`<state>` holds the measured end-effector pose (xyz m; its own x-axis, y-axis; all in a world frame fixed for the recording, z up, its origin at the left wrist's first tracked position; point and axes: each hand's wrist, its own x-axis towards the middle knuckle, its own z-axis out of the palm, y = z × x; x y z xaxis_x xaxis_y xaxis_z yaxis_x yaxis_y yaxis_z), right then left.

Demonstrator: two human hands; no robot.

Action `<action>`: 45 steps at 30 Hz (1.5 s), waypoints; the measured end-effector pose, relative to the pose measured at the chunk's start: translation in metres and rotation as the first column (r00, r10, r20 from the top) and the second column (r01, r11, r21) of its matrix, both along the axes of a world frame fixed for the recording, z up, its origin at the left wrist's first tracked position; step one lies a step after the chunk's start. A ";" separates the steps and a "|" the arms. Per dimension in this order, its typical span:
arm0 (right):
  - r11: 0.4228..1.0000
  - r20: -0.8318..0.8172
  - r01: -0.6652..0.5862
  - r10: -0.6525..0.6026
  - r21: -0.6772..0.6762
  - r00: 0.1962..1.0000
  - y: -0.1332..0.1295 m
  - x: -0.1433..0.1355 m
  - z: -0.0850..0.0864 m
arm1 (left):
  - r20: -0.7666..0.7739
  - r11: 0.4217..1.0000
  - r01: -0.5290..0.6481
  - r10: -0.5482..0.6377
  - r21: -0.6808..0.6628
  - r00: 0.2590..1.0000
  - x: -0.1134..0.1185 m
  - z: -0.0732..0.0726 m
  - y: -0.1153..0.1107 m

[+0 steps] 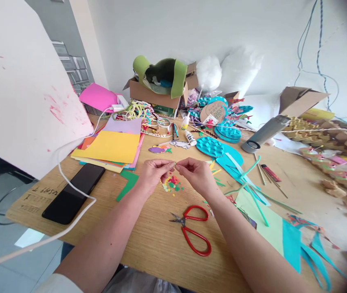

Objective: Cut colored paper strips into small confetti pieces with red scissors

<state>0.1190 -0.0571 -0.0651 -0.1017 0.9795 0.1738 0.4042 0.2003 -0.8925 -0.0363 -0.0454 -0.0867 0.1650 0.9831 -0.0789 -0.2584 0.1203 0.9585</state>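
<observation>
My left hand [158, 170] and my right hand [193, 173] meet fingertip to fingertip over the table's middle. Each is closed in a pinch; whatever lies between the fingers is too small to make out. Beneath them lies a scatter of small red, yellow and green paper dots [173, 185]. Red-handled scissors [192, 228] rest nearer to me, their blades slightly apart and pointing left. Beyond my hands are a purple paper fish [159, 149] with a colourful tail, a white fish-shaped cutout [180, 144] and a white glue bottle [190, 138].
A black phone [74, 193] and a white cable [69, 179] lie at left, near a stack of coloured paper [109, 146]. On the right are a steel flask [265, 134], green stems [257, 199] and blue paper strips [314, 260]. A cardboard box [149, 91] stands behind.
</observation>
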 end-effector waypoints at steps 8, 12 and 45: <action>0.995 0.053 0.050 -0.055 0.086 0.997 -0.002 -0.001 -0.003 | -0.017 0.999 -0.036 0.036 0.025 0.999 0.004 0.000 -0.004; 0.985 0.070 0.046 -0.059 0.166 0.996 -0.004 -0.004 -0.003 | -0.009 0.999 -0.032 0.032 0.034 0.999 0.004 -0.001 -0.003; 0.713 0.514 -0.309 -0.084 0.630 0.854 -0.004 0.007 -0.005 | 0.042 0.982 0.069 -0.063 -0.178 0.997 -0.007 0.007 0.002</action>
<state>0.1263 -0.0607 -0.0705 -0.4620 0.5859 0.6658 0.6576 0.7300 -0.1861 -0.0430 -0.0431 -0.0793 0.2350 0.9405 -0.2456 -0.2782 0.3071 0.9101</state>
